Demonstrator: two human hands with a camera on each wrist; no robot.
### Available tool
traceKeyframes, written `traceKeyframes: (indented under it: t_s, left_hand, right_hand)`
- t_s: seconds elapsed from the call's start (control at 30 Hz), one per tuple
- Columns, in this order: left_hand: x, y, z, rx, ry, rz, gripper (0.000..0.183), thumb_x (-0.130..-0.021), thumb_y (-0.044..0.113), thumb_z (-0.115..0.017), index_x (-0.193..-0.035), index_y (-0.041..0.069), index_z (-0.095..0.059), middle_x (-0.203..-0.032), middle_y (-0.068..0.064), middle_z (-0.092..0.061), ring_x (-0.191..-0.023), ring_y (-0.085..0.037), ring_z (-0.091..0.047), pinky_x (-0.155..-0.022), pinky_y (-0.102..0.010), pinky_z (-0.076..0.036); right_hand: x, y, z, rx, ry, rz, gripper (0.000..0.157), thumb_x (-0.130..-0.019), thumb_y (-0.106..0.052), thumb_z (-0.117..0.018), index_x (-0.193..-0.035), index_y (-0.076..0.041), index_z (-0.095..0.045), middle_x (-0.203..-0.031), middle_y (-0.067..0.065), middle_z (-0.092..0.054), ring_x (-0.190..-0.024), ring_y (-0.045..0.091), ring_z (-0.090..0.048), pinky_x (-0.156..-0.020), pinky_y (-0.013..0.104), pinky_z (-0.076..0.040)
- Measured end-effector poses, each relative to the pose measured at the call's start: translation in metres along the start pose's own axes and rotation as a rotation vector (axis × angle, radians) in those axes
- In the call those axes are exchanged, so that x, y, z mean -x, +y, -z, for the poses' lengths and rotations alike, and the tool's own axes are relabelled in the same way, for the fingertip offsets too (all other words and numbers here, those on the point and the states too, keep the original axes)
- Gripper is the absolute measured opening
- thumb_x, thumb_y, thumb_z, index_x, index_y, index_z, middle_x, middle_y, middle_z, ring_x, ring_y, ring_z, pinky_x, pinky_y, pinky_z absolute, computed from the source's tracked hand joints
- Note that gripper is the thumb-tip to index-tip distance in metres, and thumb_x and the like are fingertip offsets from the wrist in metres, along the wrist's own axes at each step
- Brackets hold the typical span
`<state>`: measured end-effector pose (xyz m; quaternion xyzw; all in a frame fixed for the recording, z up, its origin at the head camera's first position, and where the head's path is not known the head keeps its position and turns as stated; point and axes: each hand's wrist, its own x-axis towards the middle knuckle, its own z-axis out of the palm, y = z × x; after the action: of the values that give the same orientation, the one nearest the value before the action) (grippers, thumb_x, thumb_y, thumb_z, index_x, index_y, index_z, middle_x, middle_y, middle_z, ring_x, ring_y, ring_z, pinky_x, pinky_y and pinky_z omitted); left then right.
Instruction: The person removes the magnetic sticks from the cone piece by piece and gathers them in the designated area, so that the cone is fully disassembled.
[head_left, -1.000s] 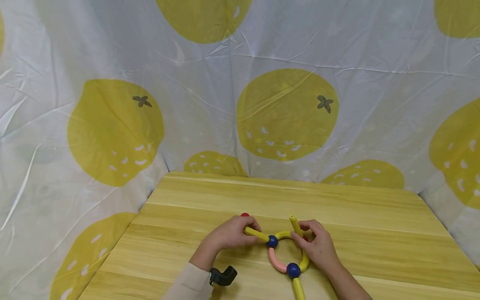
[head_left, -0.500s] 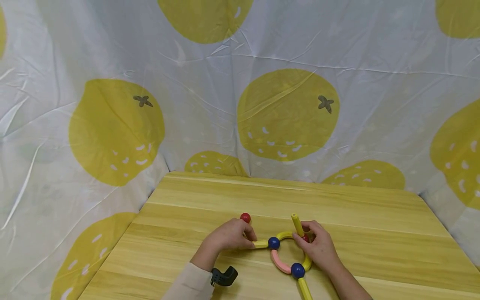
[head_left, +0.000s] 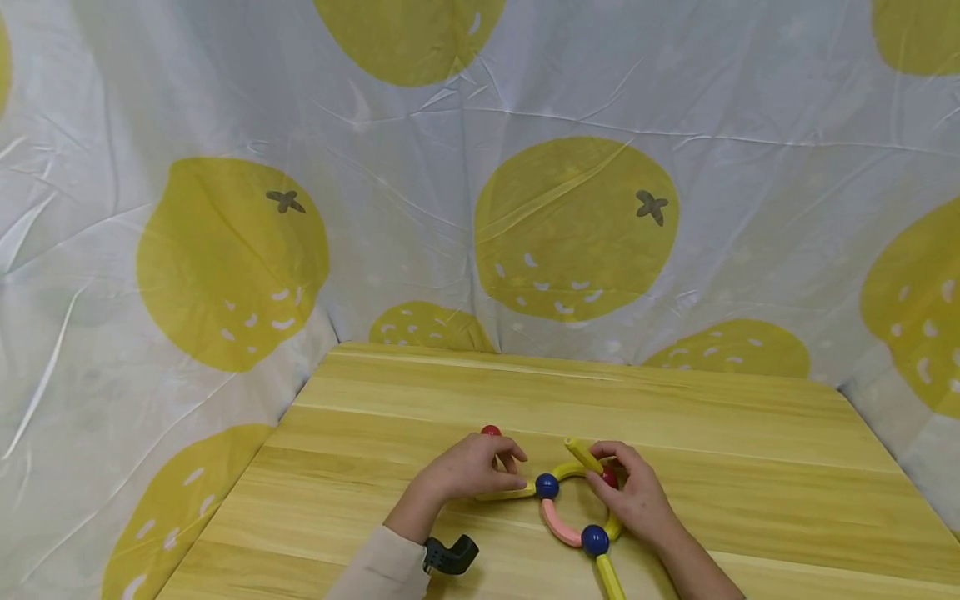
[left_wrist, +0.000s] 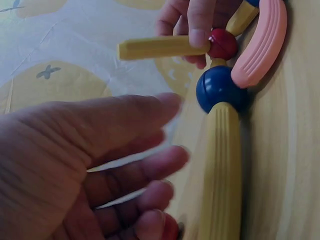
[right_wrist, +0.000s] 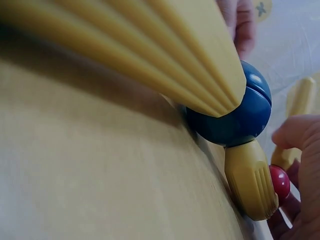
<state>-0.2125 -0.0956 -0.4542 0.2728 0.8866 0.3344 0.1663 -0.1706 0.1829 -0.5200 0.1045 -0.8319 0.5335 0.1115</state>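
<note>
Two blue balls (head_left: 595,541), joined by a pink curved piece (head_left: 560,527), are seen between the left hand (head_left: 468,468) and the right hand (head_left: 639,497). A tilted yellow stick (head_left: 582,454) is pinched by the right hand, its end at a red ball (head_left: 610,477). The left hand's fingers are spread beside a second yellow stick (left_wrist: 222,175); another red ball (head_left: 491,430) is partly hidden just beyond them.

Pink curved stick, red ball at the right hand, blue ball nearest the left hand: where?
Pink curved stick (left_wrist: 266,45), left wrist view, middle of its ridged side.
Red ball (left_wrist: 224,45), left wrist view, its visible middle.
Blue ball (head_left: 547,486), head view, its visible middle.
</note>
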Motion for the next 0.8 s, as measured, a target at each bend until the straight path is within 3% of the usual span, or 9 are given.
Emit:
traceKeyframes:
  t_s: [0.2, 0.4, 0.57, 0.8]
  left_hand:
    - [-0.007, 0.005, -0.012, 0.075, 0.074, -0.098, 0.047, -0.093, 0.036, -0.075, -0.13, 0.009, -0.066, -0.104, 0.0, -0.074, -0.071, 0.0, -0.058, -0.07, -0.019, -0.051]
    - [-0.012, 0.012, -0.027, 0.102, 0.131, -0.193, 0.038, -0.096, 0.034, -0.073, -0.123, 0.008, -0.071, -0.107, -0.006, -0.075, -0.062, 0.003, -0.05, -0.059, -0.016, -0.048]
    - [-0.013, 0.013, -0.034, 0.091, 0.153, -0.163, 0.027, -0.095, 0.032, -0.075, -0.114, 0.013, -0.075, -0.097, 0.001, -0.074, -0.06, 0.004, -0.05, -0.055, -0.016, -0.046]
    - [-0.015, 0.011, -0.036, 0.113, 0.148, -0.124, 0.023, -0.094, 0.027, -0.076, -0.111, 0.013, -0.075, -0.082, 0.006, -0.069, -0.06, 0.003, -0.051, -0.054, -0.016, -0.046]
  right_hand:
    - [-0.002, 0.004, 0.001, 0.068, -0.061, 0.102, 0.034, -0.083, -0.005, -0.083, -0.108, -0.025, -0.072, -0.103, -0.004, -0.067, -0.086, 0.009, -0.053, -0.07, 0.022, -0.051]
    - [-0.001, 0.004, 0.001, 0.096, -0.107, 0.132, 0.035, -0.082, -0.005, -0.084, -0.107, -0.027, -0.073, -0.097, -0.01, -0.066, -0.083, 0.01, -0.051, -0.069, 0.022, -0.047]
    - [-0.001, 0.002, 0.002, 0.102, -0.131, 0.112, 0.034, -0.083, -0.009, -0.084, -0.109, -0.027, -0.073, -0.1, -0.01, -0.067, -0.085, 0.01, -0.052, -0.07, 0.022, -0.047]
    - [-0.002, 0.002, 0.006, 0.209, -0.145, 0.023, 0.042, -0.08, -0.015, -0.088, -0.118, -0.02, -0.071, -0.115, -0.006, -0.066, -0.101, 0.009, -0.061, -0.085, 0.021, -0.052]
